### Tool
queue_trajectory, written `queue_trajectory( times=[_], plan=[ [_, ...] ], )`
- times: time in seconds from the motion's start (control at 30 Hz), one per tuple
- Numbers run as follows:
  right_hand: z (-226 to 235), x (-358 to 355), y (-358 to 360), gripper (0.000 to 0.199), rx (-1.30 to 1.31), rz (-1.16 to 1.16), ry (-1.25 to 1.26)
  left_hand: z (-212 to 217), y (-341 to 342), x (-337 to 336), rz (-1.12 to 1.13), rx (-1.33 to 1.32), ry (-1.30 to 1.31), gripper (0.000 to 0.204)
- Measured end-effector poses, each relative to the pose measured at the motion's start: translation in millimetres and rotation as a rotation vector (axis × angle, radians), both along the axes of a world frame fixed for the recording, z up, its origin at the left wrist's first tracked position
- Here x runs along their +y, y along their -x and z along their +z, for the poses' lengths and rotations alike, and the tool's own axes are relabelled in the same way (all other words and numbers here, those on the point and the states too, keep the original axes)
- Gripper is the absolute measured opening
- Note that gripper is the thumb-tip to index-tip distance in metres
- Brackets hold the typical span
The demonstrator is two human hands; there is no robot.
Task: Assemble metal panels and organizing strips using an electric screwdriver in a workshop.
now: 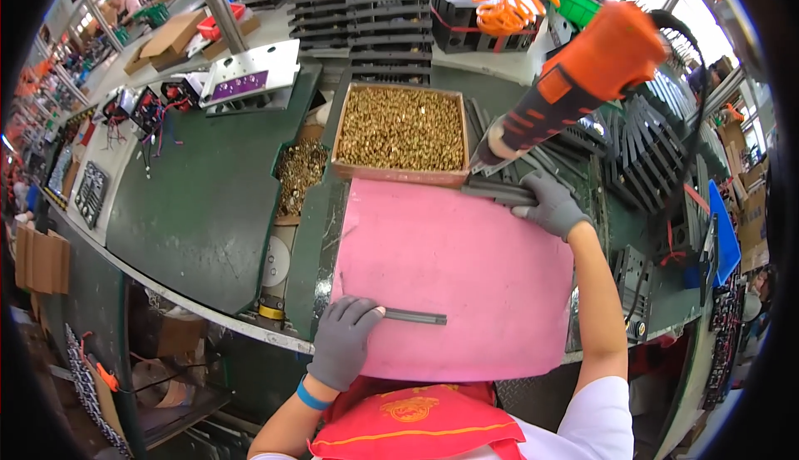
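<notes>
My left hand [343,339], in a grey glove with a blue band at the wrist, holds one end of a slim dark grey bar [420,317]. That bar lies nearly level over the near part of a pink mat [458,268]. At the mat's far right corner, my right hand [553,204], also gloved, has its thumb and fingers closed about the end of another dark grey bar [497,191]. More such bars lie beside it, partly hidden by the hand. A box of small brass-coloured parts [402,129] stands behind the mat.
An orange and black power driver [566,81] hangs above the bench at right. Stacked dark frames [645,160] stand beyond my right arm. Further loose brass parts [300,177] fill a recess at left, beside a green board [200,218]. A silver metal plate unit [254,73] sits behind.
</notes>
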State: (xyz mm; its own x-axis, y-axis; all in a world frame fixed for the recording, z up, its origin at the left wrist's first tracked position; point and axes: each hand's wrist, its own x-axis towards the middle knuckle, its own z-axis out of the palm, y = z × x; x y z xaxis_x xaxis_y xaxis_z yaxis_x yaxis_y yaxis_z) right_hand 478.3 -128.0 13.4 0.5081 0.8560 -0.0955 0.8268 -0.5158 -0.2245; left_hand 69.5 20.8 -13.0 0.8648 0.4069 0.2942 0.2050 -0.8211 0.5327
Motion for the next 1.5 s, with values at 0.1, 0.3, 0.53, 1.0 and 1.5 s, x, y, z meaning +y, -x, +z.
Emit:
queue_trajectory(
  times=[0.1, 0.3, 0.53, 1.0, 1.5],
  plan=[
    [-3.9, -7.4, 25.6, 0.040, -0.043, 0.029, -0.193, -0.6, 11.5, -4.0, 0.090, -0.036, -0.090, 0.035],
    [-14.2, -26.5, 98.4, 0.031, 0.088, 0.072, -0.319, -11.8, 12.4, -2.5, 0.012, -0.004, 0.036, 0.038],
    [-2.9, -39.5, 139.7, 0.070, 0.081, 0.064, -0.291, -3.3, -0.1, -12.1, -0.019, 0.057, 0.015, 0.034],
    [-37.8, -94.0, 192.3, 0.029, -0.100, -0.029, -0.496, 5.0, -37.7, -7.0, 0.192, 0.062, -0.095, 0.021],
    [-37.9, -82.3, 189.8, 0.030, 0.006, -0.062, -0.571, -0.7, -28.8, -27.9, -0.145, 0.244, -0.201, 0.032]
  ],
)
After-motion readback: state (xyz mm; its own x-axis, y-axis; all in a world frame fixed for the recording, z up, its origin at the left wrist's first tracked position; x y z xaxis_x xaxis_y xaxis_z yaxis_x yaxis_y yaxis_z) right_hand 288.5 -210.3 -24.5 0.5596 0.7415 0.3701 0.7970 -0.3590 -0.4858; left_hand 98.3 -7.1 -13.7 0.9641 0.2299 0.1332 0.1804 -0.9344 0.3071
